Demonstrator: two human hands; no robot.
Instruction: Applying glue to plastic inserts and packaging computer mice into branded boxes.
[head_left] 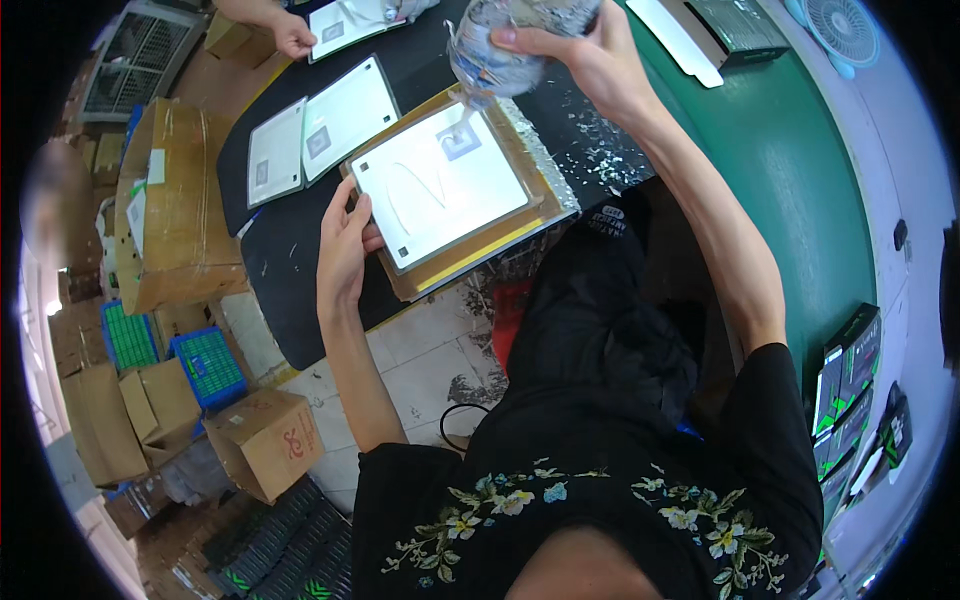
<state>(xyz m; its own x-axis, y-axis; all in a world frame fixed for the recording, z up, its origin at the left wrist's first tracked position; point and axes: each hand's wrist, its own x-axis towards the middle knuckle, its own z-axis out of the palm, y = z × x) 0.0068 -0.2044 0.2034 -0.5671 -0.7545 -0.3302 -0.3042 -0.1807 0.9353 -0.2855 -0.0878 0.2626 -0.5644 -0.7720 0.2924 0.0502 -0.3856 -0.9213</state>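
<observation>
A squarish white panel (470, 190) with rounded corners lies on a cardboard sheet (545, 203) at the near edge of the black table. My left hand (347, 235) grips the panel's left edge, fingers curled against it. Raised over the panel's far side, my right hand (600, 65) is closed around a lumpy squeeze bottle (500, 55) crusted with grey-white residue. Its narrow tip points down, close to the grey square on the panel. A thin glossy line bends across the white face. Whether the tip touches the panel I cannot tell.
Two more white panels (345, 115) lie to the left on the black table (285, 245). Across it, a co-worker's hand (292, 35) touches another panel. Cardboard boxes (185, 200) crowd the left side. A green surface (780, 170) runs along the right, with a fan (842, 30) beyond.
</observation>
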